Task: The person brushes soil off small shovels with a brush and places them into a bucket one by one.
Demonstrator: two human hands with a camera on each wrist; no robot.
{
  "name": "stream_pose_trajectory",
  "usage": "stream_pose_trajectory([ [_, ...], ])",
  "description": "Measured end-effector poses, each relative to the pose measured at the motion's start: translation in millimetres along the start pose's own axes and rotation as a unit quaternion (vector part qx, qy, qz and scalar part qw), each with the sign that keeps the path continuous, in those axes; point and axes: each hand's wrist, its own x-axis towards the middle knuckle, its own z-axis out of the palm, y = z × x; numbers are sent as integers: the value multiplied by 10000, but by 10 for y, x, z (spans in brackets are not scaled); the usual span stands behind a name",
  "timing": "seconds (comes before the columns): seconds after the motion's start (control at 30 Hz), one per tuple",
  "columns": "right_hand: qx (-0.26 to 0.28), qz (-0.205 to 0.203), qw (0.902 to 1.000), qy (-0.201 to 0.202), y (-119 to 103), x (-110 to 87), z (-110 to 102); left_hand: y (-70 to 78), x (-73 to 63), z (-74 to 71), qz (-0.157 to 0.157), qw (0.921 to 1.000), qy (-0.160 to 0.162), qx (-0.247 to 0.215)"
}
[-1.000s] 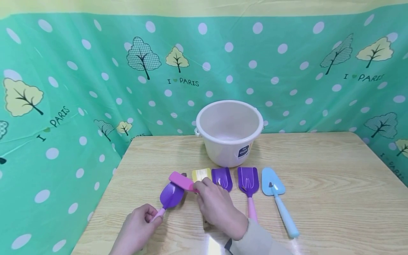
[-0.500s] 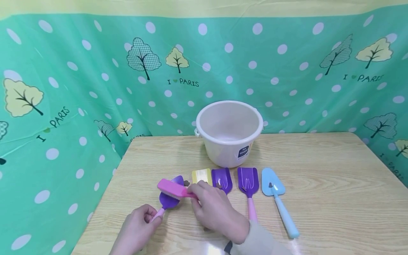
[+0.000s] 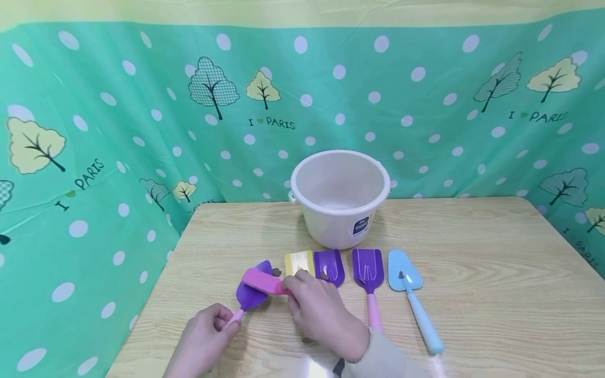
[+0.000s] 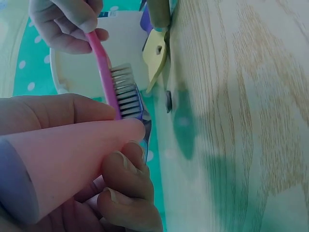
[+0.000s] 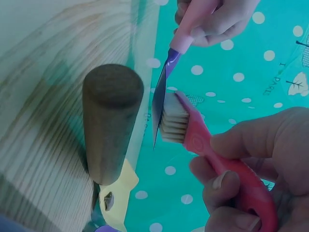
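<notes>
L hand (image 3: 203, 336) grips purple scoop (image 3: 251, 294) by pink handle; R hand (image 3: 323, 317) pinches pink brush (image 3: 264, 282), bristles on scoop blade.

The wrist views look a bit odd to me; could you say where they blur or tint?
Left wrist: the left hand fills the foreground out of focus, everything tinted green. Right wrist: the pink brush is fairly sharp, the table smeared. Head: evenly lit, edges bowed.

We see a purple scoop (image 3: 251, 295) with a pink handle, its blade raised off the counter and tilted; a pink brush (image 3: 264, 282) lies across the blade, its pale bristles pressed against the purple face, handle pointing right.
</notes>
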Motion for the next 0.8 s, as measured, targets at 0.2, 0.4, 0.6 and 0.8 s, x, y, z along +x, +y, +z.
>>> stream_pose_trajectory([
  [0.2,-94,103,9997,188,52,16,2,6,-3,17,18,10000,6,-2],
  [0.4,-155,296,9989,322,83,27,-12,10,-8,26,-6,10000,-22,-15],
  [0.6,-187,328,9978,536,105,32,-17,14,-3,29,10,10000,-27,-8],
  [0.8,-53,245,9967,769,90,35,-37,27,-5,32,-24,10000,-2,-50],
])
